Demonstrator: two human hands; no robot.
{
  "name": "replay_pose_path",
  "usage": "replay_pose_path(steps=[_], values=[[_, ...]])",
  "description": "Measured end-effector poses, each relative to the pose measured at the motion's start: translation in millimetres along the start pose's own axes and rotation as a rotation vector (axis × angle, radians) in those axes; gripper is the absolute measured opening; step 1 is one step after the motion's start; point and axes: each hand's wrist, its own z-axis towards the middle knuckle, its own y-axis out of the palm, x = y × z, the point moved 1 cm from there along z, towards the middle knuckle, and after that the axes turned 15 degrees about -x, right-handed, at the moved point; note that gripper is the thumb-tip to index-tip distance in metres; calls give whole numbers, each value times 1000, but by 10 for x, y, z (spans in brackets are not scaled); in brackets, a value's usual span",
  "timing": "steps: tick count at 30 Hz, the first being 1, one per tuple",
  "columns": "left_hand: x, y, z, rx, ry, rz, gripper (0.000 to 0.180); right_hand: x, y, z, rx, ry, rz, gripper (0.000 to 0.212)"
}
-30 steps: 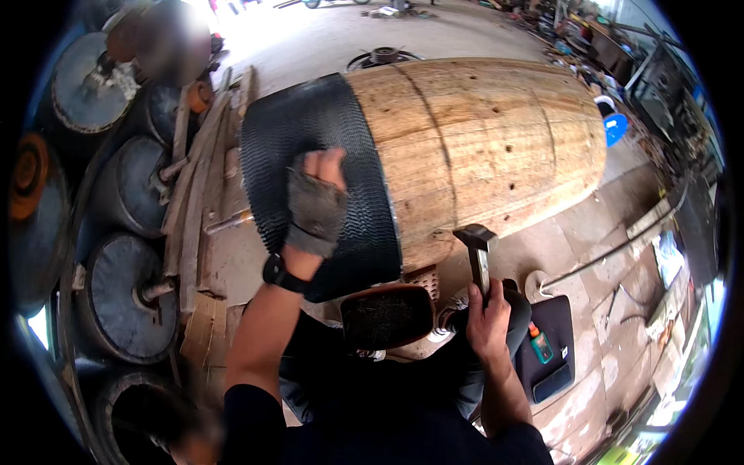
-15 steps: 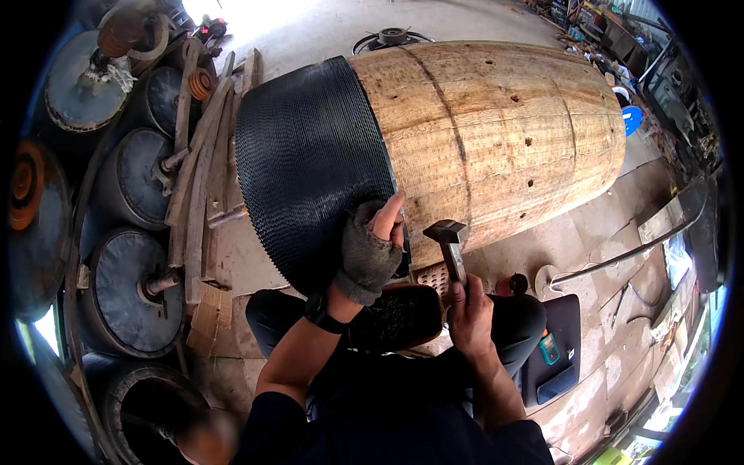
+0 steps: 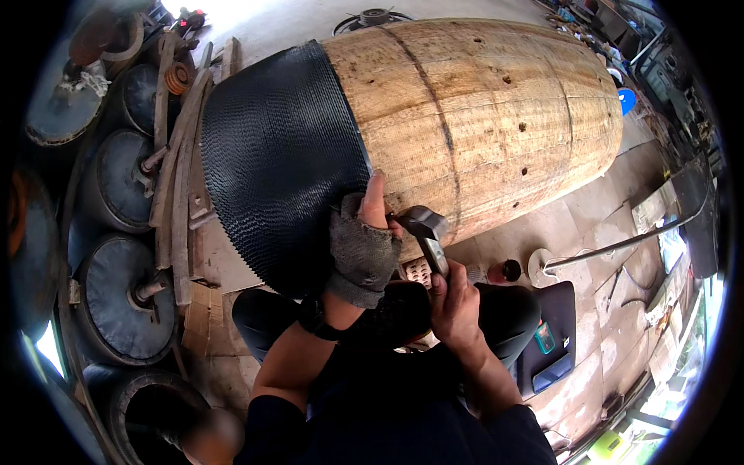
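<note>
A large wooden drum (image 3: 480, 108) lies in front of me, its left end wrapped in a black textured rubber-like sheet (image 3: 279, 147). My left hand (image 3: 363, 246), in a grey fingerless glove, rests at the sheet's near right edge. Its index finger points up along that edge, while the other fingers are curled; whatever they pinch is hidden. My bare right hand (image 3: 457, 302) grips a hammer (image 3: 426, 226) by its handle. The hammer's head is right beside my left fingertips, close to the wood.
A dark container (image 3: 399, 310) sits between my knees, beside a brick with holes (image 3: 418, 271). Several metal-ended drums (image 3: 128, 298) and wooden planks (image 3: 182, 186) stand at left. To the right are a dark seat (image 3: 566, 310) with a phone (image 3: 552, 374), and a long rod (image 3: 620, 246) on a round base.
The hammer has come left and slightly up, its head now next to my left hand. The drum and surroundings have shifted left and up in view.
</note>
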Motion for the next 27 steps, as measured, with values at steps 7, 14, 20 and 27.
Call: replay_pose_path(steps=[7, 14, 20, 27], values=[[64, -34, 51, -107, -118, -69, 85, -15, -61, 4, -9, 33, -42, 21], [62, -30, 50, -34, -13, 71, 86, 8, -29, 15, -27, 36, -75, 16], [57, -8, 40, -59, -19, 60, 84, 24, -40, -22, -8, 32, -37, 20], [13, 11, 45, -57, -26, 101, 85, -4, -47, -23, -8, -53, -71, 22]])
